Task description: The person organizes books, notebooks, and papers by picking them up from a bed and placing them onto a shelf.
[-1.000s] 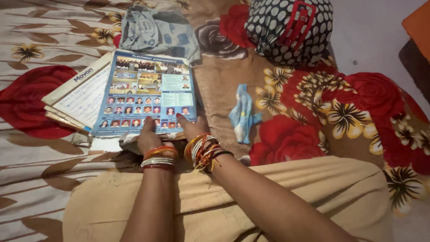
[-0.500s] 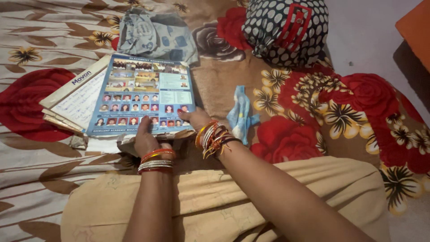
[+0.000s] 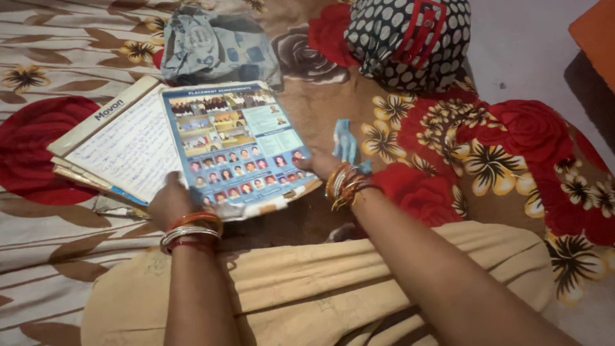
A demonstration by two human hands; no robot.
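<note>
On the flowered bedspread (image 3: 64,38), two hands hold a blue booklet at its near corners.

The left hand (image 3: 170,202) is closed on the lower left corner of the booklet (image 3: 237,144), thumb on top, with bangles on the wrist. The right hand (image 3: 318,165) grips the lower right corner, fingers tucked under the cover so only part of it shows. The booklet is tilted and lies over a lined notebook (image 3: 128,150), which rests on a small stack of books. Just beyond the stack sits a folded grey cloth (image 3: 214,48). A black-and-white dotted bag (image 3: 410,38) sits at the far right, and a small blue piece (image 3: 344,141) lies beside the right hand.
</note>
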